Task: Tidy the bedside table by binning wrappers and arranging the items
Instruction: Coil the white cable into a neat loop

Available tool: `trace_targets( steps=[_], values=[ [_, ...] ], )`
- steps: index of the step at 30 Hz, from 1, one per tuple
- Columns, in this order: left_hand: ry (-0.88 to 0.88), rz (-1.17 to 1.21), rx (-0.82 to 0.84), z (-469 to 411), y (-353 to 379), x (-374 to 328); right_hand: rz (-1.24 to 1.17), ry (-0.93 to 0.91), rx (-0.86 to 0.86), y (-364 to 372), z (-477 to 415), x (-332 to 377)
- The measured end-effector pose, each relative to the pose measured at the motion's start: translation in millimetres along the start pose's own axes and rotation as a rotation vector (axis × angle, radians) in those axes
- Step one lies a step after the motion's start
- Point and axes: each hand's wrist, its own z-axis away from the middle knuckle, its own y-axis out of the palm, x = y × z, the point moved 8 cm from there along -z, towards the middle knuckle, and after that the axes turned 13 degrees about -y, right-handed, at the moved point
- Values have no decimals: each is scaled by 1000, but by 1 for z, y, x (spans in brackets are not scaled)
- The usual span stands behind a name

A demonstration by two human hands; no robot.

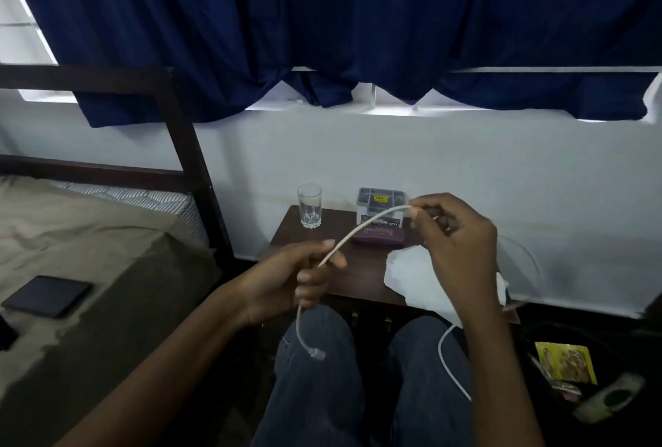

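Observation:
A white cable (361,228) stretches between my two hands above the dark wooden bedside table (344,267). My left hand (304,278) grips it low, and the cable's plug end (315,354) dangles below that hand over my knee. My right hand (455,231) pinches the cable higher up, in front of a grey plastic box (381,201). More cable loops down past my right knee. On the table stand an empty glass (310,205), a purple pouch (378,236) and a crumpled white sheet or bag (415,278).
A dark bin (559,332) at the lower right holds yellow and green wrappers (566,362). The bed (89,249) with a black tablet (46,296) on it lies to the left. A dark bedpost stands between bed and table. Blue curtains hang above.

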Motion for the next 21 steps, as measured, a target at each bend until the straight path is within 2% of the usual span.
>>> trace_targets(
  steps=[3, 6, 10, 13, 18, 21],
  values=[
    [34, -68, -127, 0, -15, 6, 85, 44, -274, -15, 17, -21],
    [43, -20, -185, -3, -27, 9, 148, 158, -391, -20, 40, -56],
    [-11, -22, -190, -5, -35, 14, 234, 216, -406, -28, 63, -85],
    [-130, -100, -186, -4, -41, 23, 274, 217, -376, -37, 69, -93],
    [-311, -422, 16, 4, -39, 36, 297, 187, -335, -34, 75, -98],
    [-281, -381, 114, 13, -44, 31, 333, 201, -308, -29, 76, -98]
  ],
)
